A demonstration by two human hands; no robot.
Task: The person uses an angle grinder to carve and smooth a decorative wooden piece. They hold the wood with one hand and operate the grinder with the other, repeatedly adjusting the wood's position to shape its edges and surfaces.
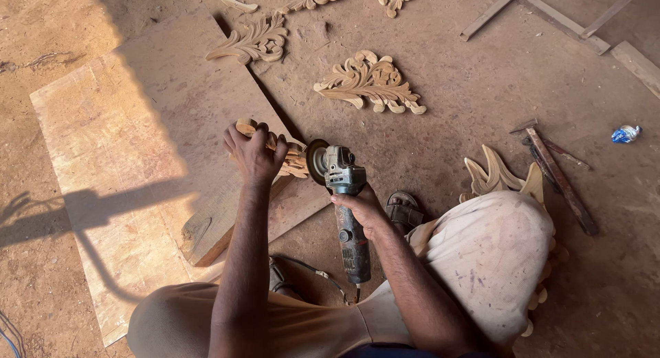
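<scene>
— So, what are the hands doing?

— The left hand [253, 152] is closed over a small carved wooden piece [292, 158], pressing it down on the edge of a thick plank [227, 213]. The right hand [361, 210] is wrapped tight around the body of an angle grinder [346, 207], its grip fully closed on the tool.

— Where is the grinder's disc?

— The disc [317, 161] stands right at the near end of the carved piece, touching it or just beside it; I cannot tell which. The tool's cord [313, 270] trails back between the person's knees.

— And the plank?

— It lies on a large sheet of board [110, 158] spread over the dirt floor [481, 90], half in sun, half in shade.

— Anything else around?

— Further out on the floor lie finished leaf-shaped carvings: one [371, 83] beyond the grinder, another [253, 41] at the board's far corner. A further carving [491, 176] stands by the right knee. A hammer [560, 179] lies to the right, and near it a small crumpled blue wrapper [624, 134]. A sandalled foot [404, 210] shows just beside the right hand.
</scene>
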